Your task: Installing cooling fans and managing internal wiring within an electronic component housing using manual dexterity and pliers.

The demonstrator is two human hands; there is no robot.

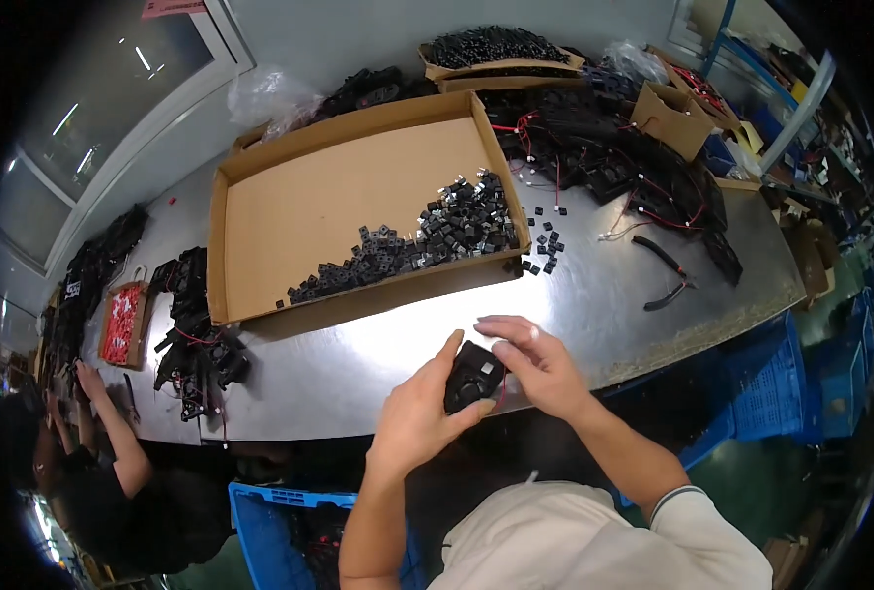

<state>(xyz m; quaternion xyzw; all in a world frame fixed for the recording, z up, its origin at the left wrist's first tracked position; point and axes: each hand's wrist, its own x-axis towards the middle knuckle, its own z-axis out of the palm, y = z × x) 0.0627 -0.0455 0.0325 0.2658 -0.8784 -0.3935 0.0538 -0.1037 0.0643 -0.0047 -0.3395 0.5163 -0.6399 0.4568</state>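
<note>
Above the table's near edge, my left hand [412, 413] is closed round a black plastic housing [474, 378]. The housing has a round raised part, a small white piece on its upper face and a thin red wire at its right side. My right hand [543, 372] is at the housing's upper right, fingers bent and thumb tip apart from the fingertips. No object shows between them. Beyond both hands stands a shallow cardboard box [250, 313], with many small black square parts [363, 258] and black parts with metal pins [466, 216] heaped along its near and right sides.
Loose black parts [548, 244] and black-handled pliers [665, 275] lie right of the box. Wired black housings [594, 147] pile up behind, others [196, 344] to the left. A small box of red parts [122, 324] sits near a co-worker's arm [113, 433]. Blue crates [260, 531] stand below.
</note>
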